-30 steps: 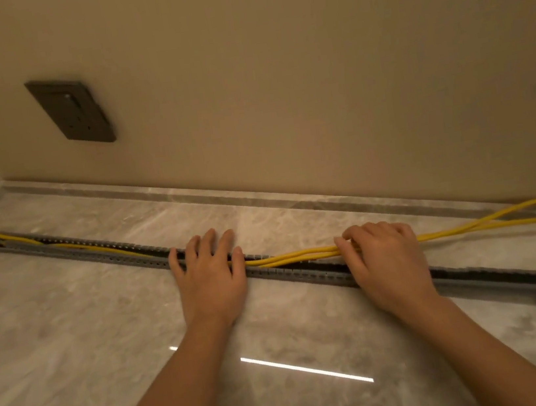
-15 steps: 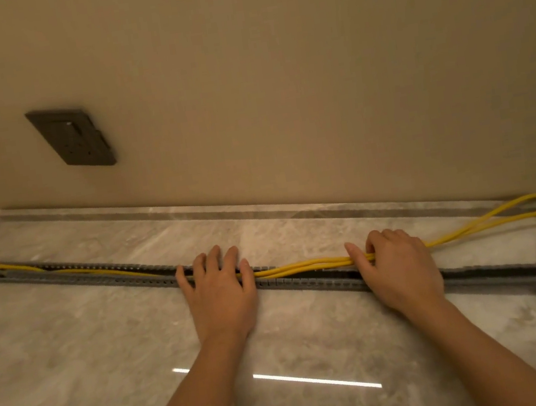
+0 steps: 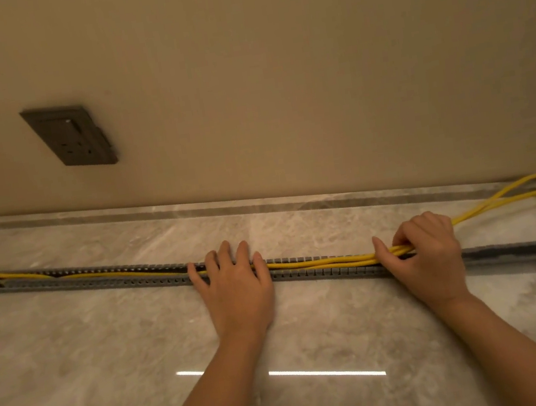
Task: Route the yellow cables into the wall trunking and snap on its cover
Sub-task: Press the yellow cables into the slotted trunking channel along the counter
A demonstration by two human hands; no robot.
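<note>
Presently, routing the cables is the step in hand. At the left, the yellow cables [image 3: 319, 262] lie inside the grey trunking [image 3: 98, 278] on the table [image 3: 110, 362]. The left hand [image 3: 238, 296] lies flat, fingers straight, pressing them down. Between the hands the bundle rides on the slotted walls. The right hand [image 3: 426, 259] curls round it over the channel. Further right the cables loop loose behind the trunking. The next move calls for seating that stretch; no cover is visible.

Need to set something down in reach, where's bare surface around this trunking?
Bare marble surface runs along the near side of the trunking, widest left of the left hand; a strip between trunking and wall too. Crowded: the trunking line, where the right hand grips the yellow cables, and the far right corner where they loop.
</note>
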